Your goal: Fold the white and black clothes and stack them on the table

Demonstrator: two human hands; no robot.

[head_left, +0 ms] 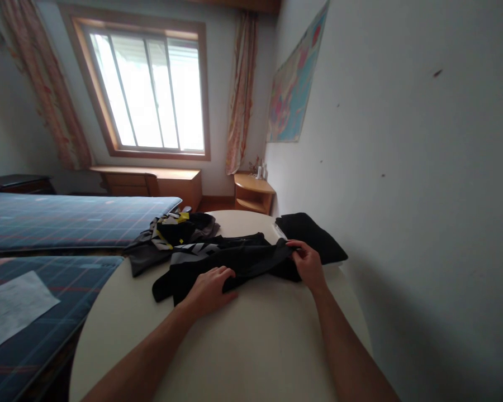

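A black garment with a grey-and-white patterned part (251,261) lies partly folded across the round white table; it looks like a shirt, though the folds hide its full shape. On its near left part rests my left hand (209,287), palm down with the fingers stretched out over the cloth. My right hand (307,262) pinches the garment's right end between thumb and fingers, slightly raised. Just beyond that hand is a folded black cloth (308,231). To the left, a crumpled grey, black and yellow garment (176,230) touches the black one.
The round white table (260,346) stands close to the white wall (423,223) on the right. At the left are two blue plaid mattresses (79,220), with a sheet of paper (17,307) on the nearer one. A wooden desk (176,181) and corner shelf (254,184) stand farther back.
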